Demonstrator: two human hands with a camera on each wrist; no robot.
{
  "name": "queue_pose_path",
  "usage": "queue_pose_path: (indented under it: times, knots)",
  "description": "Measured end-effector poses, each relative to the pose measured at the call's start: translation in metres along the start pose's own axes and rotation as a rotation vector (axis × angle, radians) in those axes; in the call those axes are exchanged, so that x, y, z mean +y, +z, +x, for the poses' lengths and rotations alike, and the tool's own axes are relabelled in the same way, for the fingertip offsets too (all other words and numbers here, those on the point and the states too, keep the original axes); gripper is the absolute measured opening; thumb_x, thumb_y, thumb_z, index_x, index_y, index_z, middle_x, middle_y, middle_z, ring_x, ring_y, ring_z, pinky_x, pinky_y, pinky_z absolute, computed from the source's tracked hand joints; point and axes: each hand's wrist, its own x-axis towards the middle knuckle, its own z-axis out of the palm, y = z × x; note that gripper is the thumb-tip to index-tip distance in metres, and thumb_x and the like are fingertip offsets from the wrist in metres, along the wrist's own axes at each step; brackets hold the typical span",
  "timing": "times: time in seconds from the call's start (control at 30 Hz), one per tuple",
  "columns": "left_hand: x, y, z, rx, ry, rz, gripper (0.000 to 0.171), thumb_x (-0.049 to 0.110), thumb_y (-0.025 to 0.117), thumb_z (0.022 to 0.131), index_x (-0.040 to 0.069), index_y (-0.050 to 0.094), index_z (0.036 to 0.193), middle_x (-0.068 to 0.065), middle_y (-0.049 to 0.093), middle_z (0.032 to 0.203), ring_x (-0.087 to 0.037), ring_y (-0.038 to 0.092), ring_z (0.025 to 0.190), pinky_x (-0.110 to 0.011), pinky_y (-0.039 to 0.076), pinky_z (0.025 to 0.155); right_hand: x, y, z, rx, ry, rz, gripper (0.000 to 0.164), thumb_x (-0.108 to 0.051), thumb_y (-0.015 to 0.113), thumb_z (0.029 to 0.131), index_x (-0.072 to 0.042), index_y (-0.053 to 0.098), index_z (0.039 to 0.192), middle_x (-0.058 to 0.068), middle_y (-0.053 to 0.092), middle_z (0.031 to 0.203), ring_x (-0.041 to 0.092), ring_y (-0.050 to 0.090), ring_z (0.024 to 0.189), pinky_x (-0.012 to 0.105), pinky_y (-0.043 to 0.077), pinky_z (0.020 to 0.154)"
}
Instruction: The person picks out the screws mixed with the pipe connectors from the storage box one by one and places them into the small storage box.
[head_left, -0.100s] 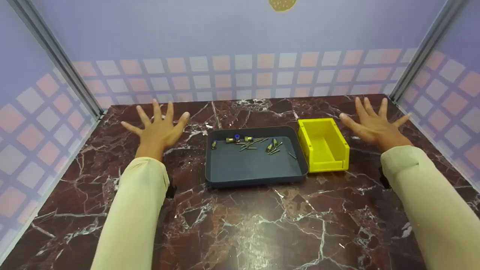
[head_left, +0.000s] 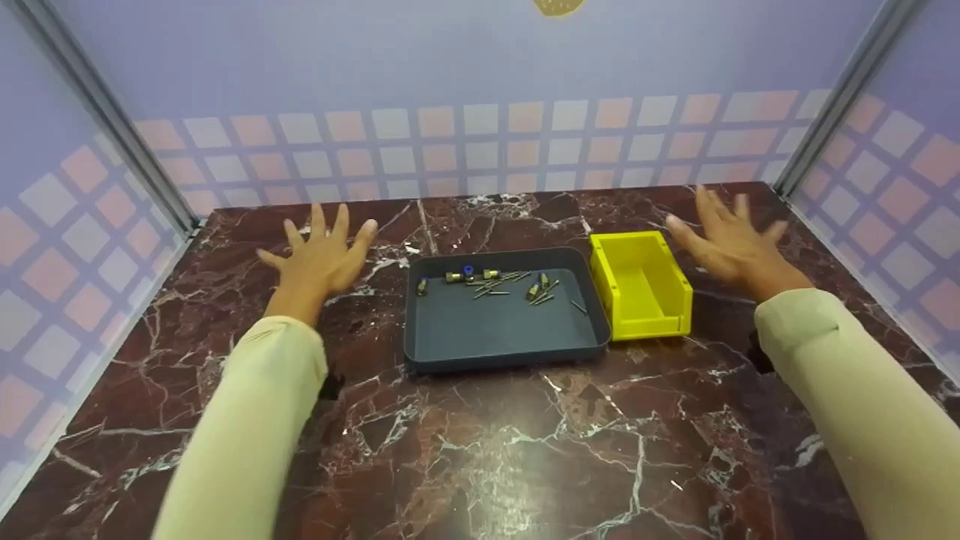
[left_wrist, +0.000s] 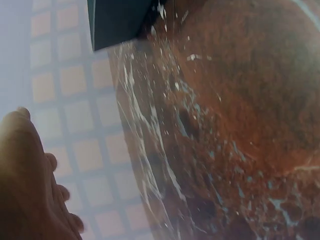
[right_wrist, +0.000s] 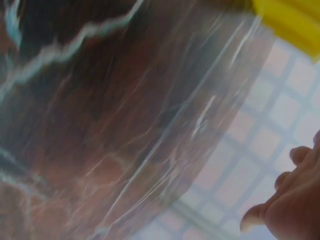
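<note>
A dark grey tray (head_left: 502, 330) lies in the middle of the table. Along its back part are several brass fittings (head_left: 454, 277), some with blue ends, and several thin metal pins (head_left: 495, 283) that look like small drill bits. Against the tray's right side stands a yellow bin (head_left: 645, 289) with nothing visible inside. My left hand (head_left: 319, 262) is spread left of the tray, holding nothing. To the right of the bin, my right hand (head_left: 735, 244) is also spread and holds nothing. Each wrist view shows its hand apart from the containers.
The dark red marbled table (head_left: 495, 450) reaches back to a lilac wall (head_left: 450, 60) with pink and white squares. Side panels with grey metal posts (head_left: 847, 105) stand at left and right.
My right hand has shifted slightly left and its fingers have drawn closer together. The left hand's fingers have tilted a little. The whole head view has shifted slightly.
</note>
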Motion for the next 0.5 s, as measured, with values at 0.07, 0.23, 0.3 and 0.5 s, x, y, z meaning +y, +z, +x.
queue_pose_path:
  times: [0.07, 0.23, 0.3, 0.5]
  knots:
    - [0.002, 0.0, -0.003, -0.024, 0.011, -0.011, 0.097, 0.082, -0.001, 0.093, 0.018, 0.004, 0.166, -0.024, -0.007, 0.17, -0.06, -0.005, 0.151, -0.086, -0.004, 0.107, -0.012, -0.001, 0.0, 0.006, -0.007, 0.052, 0.096, -0.087, 0.018, 0.091, -0.031, -0.018, 0.161, 0.015, -0.011, 0.17, 0.053, -0.014, 0.153, 0.081, -0.017, 0.107]
    - [0.018, 0.009, -0.018, -0.096, 0.071, -0.06, 0.101, 0.074, 0.003, 0.099, -0.005, 0.024, 0.159, -0.036, 0.025, 0.161, -0.057, 0.027, 0.147, -0.071, 0.023, 0.118, -0.045, -0.007, -0.007, 0.173, -0.083, 0.179, 0.095, -0.08, 0.034, 0.095, -0.017, 0.022, 0.164, 0.027, 0.041, 0.157, 0.052, 0.043, 0.14, 0.072, 0.03, 0.113]
    - [0.027, 0.014, -0.025, -0.145, 0.069, -0.075, 0.099, 0.072, 0.008, 0.101, -0.009, 0.023, 0.157, -0.038, 0.029, 0.159, -0.057, 0.033, 0.144, -0.068, 0.029, 0.117, -0.058, -0.006, -0.011, 0.271, -0.143, 0.215, 0.084, -0.073, 0.042, 0.098, -0.012, 0.044, 0.155, 0.025, 0.061, 0.139, 0.045, 0.062, 0.122, 0.064, 0.046, 0.104]
    - [0.05, 0.03, -0.04, -0.289, -0.021, -0.225, 0.081, 0.047, 0.042, 0.107, -0.014, 0.022, 0.155, -0.044, 0.039, 0.145, -0.043, 0.071, 0.091, -0.043, 0.064, 0.064, -0.098, 0.004, -0.023, 0.267, -0.246, 0.373, 0.05, -0.05, 0.062, 0.099, -0.008, 0.07, 0.125, 0.016, 0.075, 0.102, 0.025, 0.073, 0.075, 0.03, 0.061, 0.064]
